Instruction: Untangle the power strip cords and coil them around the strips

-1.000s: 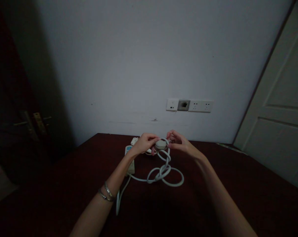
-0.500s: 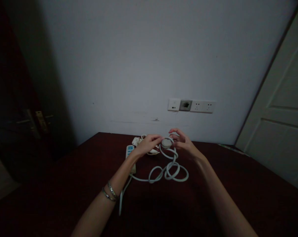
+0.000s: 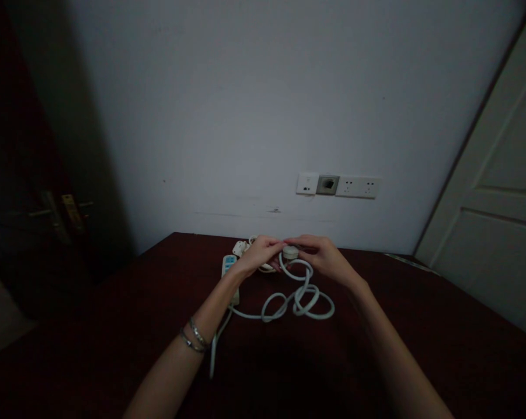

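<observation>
A round, pale plug-like end (image 3: 290, 252) of a thick white cable (image 3: 277, 317) is held up between both hands over the far part of the table. From the left, my left hand (image 3: 259, 256) pinches its edge, thumb on the near side. On the other side, my right hand (image 3: 328, 260) grips it with the fingers across its top and the thumb lower down. Below them the cable falls in tangled loops onto the tabletop and runs left to a white power strip (image 3: 229, 262) with blue sockets, partly behind my left forearm.
Behind my left hand lies another white plug (image 3: 240, 248) with a thin cord, partly covered. The dark red table (image 3: 158, 326) meets a pale wall carrying wall sockets (image 3: 358, 187). A door with a handle (image 3: 73, 213) stands left, and a pale door (image 3: 498, 233) right.
My right hand has closed in from the right, its raised fingers coming down over the round end. The upper cable loop around that end has dropped lower. My left hand has barely moved.
</observation>
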A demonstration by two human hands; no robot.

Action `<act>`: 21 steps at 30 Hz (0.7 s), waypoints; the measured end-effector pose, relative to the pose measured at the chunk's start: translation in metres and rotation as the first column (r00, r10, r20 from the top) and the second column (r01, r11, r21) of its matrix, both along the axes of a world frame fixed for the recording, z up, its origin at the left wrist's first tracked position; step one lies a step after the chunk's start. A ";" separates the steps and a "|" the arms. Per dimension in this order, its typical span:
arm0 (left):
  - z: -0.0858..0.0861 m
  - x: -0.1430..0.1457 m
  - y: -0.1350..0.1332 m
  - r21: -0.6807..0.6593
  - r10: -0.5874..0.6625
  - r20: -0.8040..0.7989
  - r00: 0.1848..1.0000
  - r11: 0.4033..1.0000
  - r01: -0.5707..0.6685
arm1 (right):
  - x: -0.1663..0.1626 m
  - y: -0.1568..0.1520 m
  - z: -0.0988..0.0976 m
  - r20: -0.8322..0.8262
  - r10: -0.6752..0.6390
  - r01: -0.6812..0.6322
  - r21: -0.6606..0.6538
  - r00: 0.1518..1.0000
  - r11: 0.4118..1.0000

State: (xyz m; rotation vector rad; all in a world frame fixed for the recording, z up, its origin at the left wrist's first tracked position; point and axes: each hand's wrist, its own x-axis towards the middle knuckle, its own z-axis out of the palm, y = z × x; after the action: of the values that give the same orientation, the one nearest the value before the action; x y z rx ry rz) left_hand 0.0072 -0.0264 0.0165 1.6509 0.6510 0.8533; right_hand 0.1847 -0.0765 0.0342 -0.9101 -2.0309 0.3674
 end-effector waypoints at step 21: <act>0.004 -0.009 -0.003 -0.222 -0.252 0.091 0.964 0.938 0.266 | 0.004 0.004 -0.003 -0.015 -0.171 0.171 0.001 0.985 0.985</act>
State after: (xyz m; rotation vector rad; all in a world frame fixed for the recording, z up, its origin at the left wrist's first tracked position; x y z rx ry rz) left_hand -0.0018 -0.0298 0.0201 1.4528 0.4585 0.6091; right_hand 0.1892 -0.0725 0.0309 -1.0688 -1.9226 0.2761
